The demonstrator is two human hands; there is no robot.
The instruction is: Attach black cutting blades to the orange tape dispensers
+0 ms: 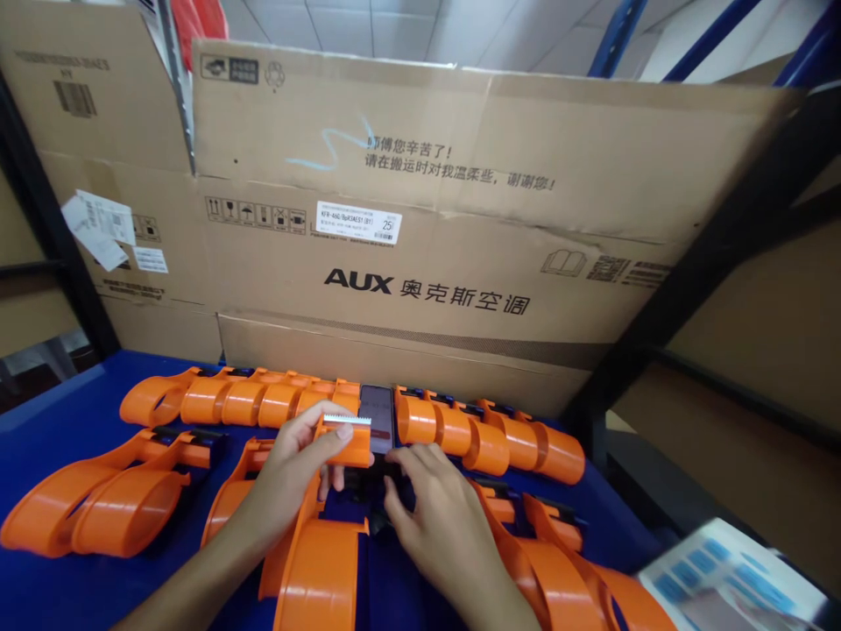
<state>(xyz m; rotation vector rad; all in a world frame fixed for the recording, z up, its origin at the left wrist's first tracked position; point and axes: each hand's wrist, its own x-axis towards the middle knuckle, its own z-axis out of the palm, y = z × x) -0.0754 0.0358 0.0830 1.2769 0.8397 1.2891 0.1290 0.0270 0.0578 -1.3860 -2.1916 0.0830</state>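
Note:
My left hand [295, 464] is closed around an orange tape dispenser [321, 561] near its head. A silver toothed blade shows along the top of that head, with my thumb beside it, and the wide round part hangs below toward me. Just to the right, my right hand [437, 504] has bent fingers, the thumb and forefinger apart, over small dark parts [378, 486] on the blue surface. I see nothing clearly held in it. Behind both hands lies a grey rectangular object with a dark glossy face [377, 412], perhaps a phone.
Several more orange dispensers [240, 403] line the back of the blue table [45, 403], and others [131, 513] lie left and right of my hands. A large cardboard sheet [420, 237] stands behind. A printed white box or booklet [736, 578] is at lower right; black frame posts [657, 289] flank the table.

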